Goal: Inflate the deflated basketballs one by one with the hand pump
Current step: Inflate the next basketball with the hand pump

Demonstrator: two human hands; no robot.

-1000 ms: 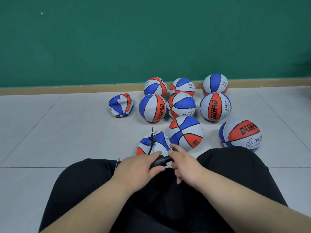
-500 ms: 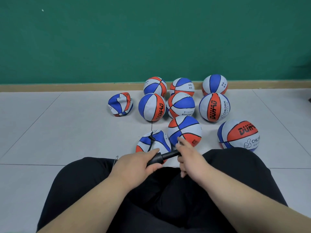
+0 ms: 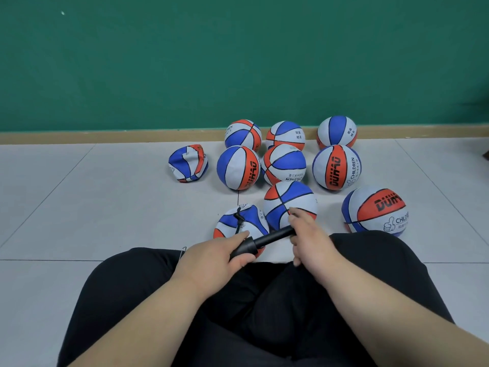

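A black hand pump [image 3: 260, 241] lies across the space between my hands, above my knees. My left hand [image 3: 211, 256] grips the pump's barrel. My right hand [image 3: 309, 238] grips the handle end, with the rod drawn out between the two. A thin black hose [image 3: 239, 221] runs from the pump into the blue, white and red basketball [image 3: 250, 221] just in front of my left hand; this ball looks partly soft. A crumpled, deflated basketball [image 3: 188, 163] lies apart at the left of the group.
Several round basketballs stand on the grey tiled floor [image 3: 105, 202] behind the pumped one, the nearest [image 3: 289, 201] touching it and another [image 3: 375, 209] at the right. A green wall [image 3: 238, 62] with a wooden skirting closes the back. My black-trousered legs fill the foreground.
My right hand has pulled the pump handle out to the right and away from my left hand, so the rod now shows. The left hand has stayed on the barrel.
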